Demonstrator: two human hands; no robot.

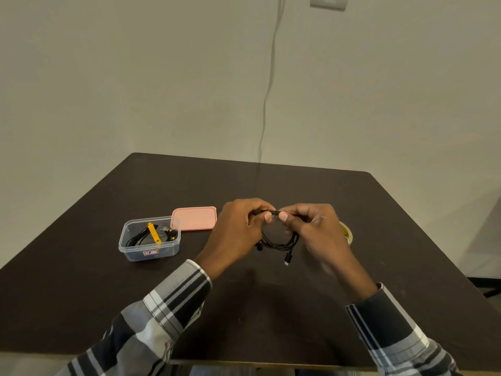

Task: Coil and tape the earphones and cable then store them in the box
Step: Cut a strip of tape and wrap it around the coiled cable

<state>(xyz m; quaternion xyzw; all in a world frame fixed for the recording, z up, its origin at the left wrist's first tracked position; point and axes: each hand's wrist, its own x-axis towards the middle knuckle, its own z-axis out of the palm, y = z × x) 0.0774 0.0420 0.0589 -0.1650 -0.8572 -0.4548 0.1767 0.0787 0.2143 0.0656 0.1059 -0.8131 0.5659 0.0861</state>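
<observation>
Two hands, one black coiled cable (279,241), above dark surface (271,308).
Left hand (238,229) and right hand (317,229) pinched the coil's top with curled fingers; open clear box (149,241) stood left, holding another cable.

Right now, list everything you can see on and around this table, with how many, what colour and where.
black cable: one, black, coiled, held above the table centre
box: one, clear plastic, open, table left
coiled cable with yellow parts: one, black and yellow, inside the box
lid: one, pink, flat on the table just behind and right of the box
tape roll: one, yellowish, mostly hidden behind the right hand
table: one, dark brown
wall cord: one, pale, hanging down the wall
wall plate: one, pale, top of wall
hands: two, left hand and right hand both pinching the black cable; plaid sleeves
</observation>
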